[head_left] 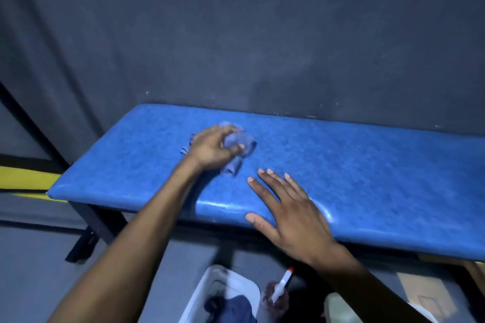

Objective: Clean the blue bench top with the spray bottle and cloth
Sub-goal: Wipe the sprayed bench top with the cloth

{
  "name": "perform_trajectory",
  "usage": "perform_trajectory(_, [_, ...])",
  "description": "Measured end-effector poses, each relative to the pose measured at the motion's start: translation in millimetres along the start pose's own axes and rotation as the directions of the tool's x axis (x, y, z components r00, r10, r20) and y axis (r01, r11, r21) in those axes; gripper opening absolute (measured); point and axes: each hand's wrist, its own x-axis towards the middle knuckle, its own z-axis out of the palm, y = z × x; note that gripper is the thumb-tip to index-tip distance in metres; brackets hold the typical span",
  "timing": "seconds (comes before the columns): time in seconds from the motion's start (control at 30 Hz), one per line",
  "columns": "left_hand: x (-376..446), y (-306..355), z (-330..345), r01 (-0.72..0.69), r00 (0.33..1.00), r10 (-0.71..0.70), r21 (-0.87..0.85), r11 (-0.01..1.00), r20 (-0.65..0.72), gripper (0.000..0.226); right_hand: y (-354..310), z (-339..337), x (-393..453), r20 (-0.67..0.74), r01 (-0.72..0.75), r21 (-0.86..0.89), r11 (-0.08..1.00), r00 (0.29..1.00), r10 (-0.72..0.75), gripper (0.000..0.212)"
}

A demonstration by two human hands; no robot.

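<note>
While the left hand (pixel 210 149) grips the bunched cloth (pixel 240 143) near the worktop's (pixel 367 165) left end (right stretch bare), the right hand (pixel 291 217) lies spread flat over its front edge.

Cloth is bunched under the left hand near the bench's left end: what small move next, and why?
Probably sweep the cloth rightward along the bench top. The left hand grips it near the left end, the right hand lies flat at the front edge, and most of the surface stretches right.
</note>
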Motion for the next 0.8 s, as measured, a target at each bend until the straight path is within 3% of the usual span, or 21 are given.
perform_trajectory(0.1, [-61.9, 4.7, -10.8, -0.145, 0.988, 0.147, -0.042, 0.989, 0.047, 0.059, 0.8, -0.1, -0.6, 0.008, 0.016, -0.002, 1.000, 1.000, -0.016, 0.070])
perform_trajectory(0.2, [-102.9, -40.9, -42.4, -0.149, 0.988, 0.149, -0.004, 0.989, 0.051, 0.055, 1.3, -0.5, -0.8, 0.003, 0.003, 0.016, 1.000, 1.000, -0.003, 0.069])
perform_trajectory(0.33, [-64.9, -106.5, -69.3, 0.061, 0.993, -0.047, 0.129, 0.990, -0.112, 0.060, -0.7, 2.8, -0.6, -0.003, -0.009, 0.021, 1.000, 1.000, 0.009, 0.069])
perform_trajectory(0.43, [3.0, -91.4, -58.2, 0.175, 0.968, -0.142, 0.149, 0.973, -0.209, 0.068, 0.5, 3.2, 1.0, 0.001, -0.012, 0.016, 1.000, 1.000, 0.012, 0.069])
perform_trajectory(0.5, [37.4, -56.0, -34.9, 0.185, 0.967, -0.160, 0.118, 0.976, -0.198, 0.072, 0.9, 2.2, 0.9, 0.010, -0.006, 0.008, 1.000, 1.000, 0.006, 0.069])
perform_trajectory(0.57, [44.0, -15.3, -9.7, 0.065, 0.989, -0.049, 0.107, 0.992, -0.141, 0.065, 3.3, 0.8, 0.5, 0.012, 0.006, 0.000, 1.000, 1.000, -0.006, 0.070])
perform_trajectory(0.67, [-18.7, 19.5, 5.2, -0.135, 0.989, 0.140, 0.080, 0.988, -0.049, 0.043, 5.4, -1.2, -0.1, 0.011, 0.020, -0.008, 1.000, 1.000, -0.020, 0.069])
perform_trajectory(0.73, [-63.6, 8.3, -8.3, -0.199, 0.976, 0.203, 0.061, 0.978, -0.081, 0.035, 4.9, -0.9, 0.1, 0.013, 0.021, -0.004, 1.000, 1.000, -0.021, 0.069])
perform_trajectory(0.8, [-85.8, -16.3, -31.8, -0.173, 0.982, 0.178, 0.076, 0.982, -0.056, 0.042, 4.0, 0.4, 0.1, 0.013, 0.013, 0.008, 1.000, 1.000, -0.013, 0.069])
